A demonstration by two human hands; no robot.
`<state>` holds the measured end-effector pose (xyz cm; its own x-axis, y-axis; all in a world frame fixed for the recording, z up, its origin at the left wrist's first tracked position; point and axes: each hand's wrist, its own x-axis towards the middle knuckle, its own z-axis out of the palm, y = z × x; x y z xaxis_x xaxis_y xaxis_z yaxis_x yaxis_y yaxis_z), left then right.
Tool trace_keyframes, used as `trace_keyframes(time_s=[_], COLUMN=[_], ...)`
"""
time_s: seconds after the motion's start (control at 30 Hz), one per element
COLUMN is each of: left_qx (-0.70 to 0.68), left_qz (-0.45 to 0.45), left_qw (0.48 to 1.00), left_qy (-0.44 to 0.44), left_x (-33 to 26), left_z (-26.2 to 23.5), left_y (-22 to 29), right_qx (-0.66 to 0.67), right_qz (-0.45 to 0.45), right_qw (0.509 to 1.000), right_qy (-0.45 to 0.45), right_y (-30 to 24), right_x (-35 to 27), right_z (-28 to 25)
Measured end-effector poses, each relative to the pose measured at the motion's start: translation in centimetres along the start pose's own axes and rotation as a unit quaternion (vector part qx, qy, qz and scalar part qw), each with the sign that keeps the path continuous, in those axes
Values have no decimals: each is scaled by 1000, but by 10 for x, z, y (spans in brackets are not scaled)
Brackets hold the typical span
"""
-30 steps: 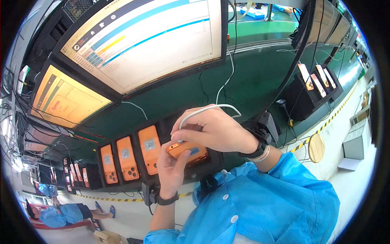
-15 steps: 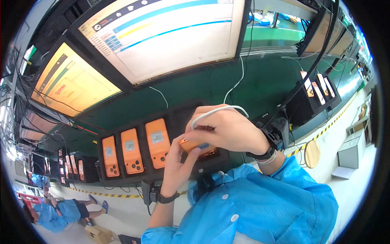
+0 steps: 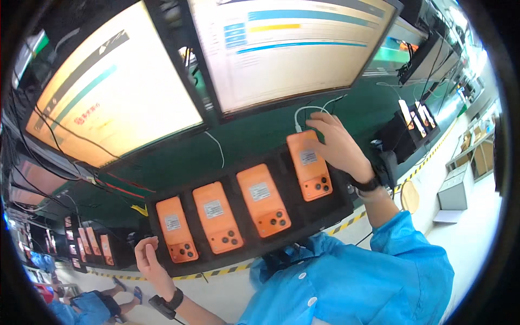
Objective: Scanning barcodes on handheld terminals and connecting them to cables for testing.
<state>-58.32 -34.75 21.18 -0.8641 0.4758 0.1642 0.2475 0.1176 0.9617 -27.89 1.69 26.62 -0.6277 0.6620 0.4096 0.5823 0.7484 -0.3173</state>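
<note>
Orange phones lie face down in a row on a black tray (image 3: 189,189), each with a pale label and camera lenses at its near end. A white cable (image 3: 297,120) meets the far end of the rightmost phone (image 3: 307,156). Over that phone's right edge is my right hand (image 3: 342,147), fingers stretched out and apart, gripping nothing I can see; whether a fingertip touches the phone I cannot tell. My left hand (image 3: 154,264) hangs beside the leftmost phone (image 3: 174,227), fingers loosely bent, nothing held. Between them lie two more phones, a centre-left phone (image 3: 215,219) and a centre-right phone (image 3: 261,201).
Behind the tray stand a large monitor (image 3: 292,70) and a yellowish monitor (image 3: 119,103) on the green bench (image 3: 254,122). A loose white cable (image 3: 218,145) lies there. Other phones stand on a black rack (image 3: 398,132) at right. Someone in blue is at lower left.
The phone I held in both hands now lies at the tray's right end with the cable at its far end. My left hand has moved left; my right hand has opened. The view has shifted.
</note>
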Motion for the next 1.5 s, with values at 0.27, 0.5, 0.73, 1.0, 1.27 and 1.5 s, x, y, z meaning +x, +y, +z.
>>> trace_keyframes(time_s=[0.27,0.5,0.73,1.0,1.27,1.5], left_qx=[-153,-222,-116,-140,62,-211], left_qz=[-149,-199,-236,-83,210,83], left_qw=[974,950,963,987,963,948], left_qy=[-71,-94,-53,-9,-154,-224], left_x=[27,13,-1,51,77,66], left_z=[-19,-4,-24,-19,47,22], left_y=[-135,-182,-169,-108,33,26], right_qx=[167,3,97,309,904,752], right_qz=[-11,200,224,5,171,26], right_qw=[946,886,870,906,212,546], right_qy=[-277,-417,-429,-290,-330,-368], right_y=[-130,-93,-69,-199,-247,-262], right_x=[53,139,145,101,105,73], right_z=[62,195,224,128,101,91])
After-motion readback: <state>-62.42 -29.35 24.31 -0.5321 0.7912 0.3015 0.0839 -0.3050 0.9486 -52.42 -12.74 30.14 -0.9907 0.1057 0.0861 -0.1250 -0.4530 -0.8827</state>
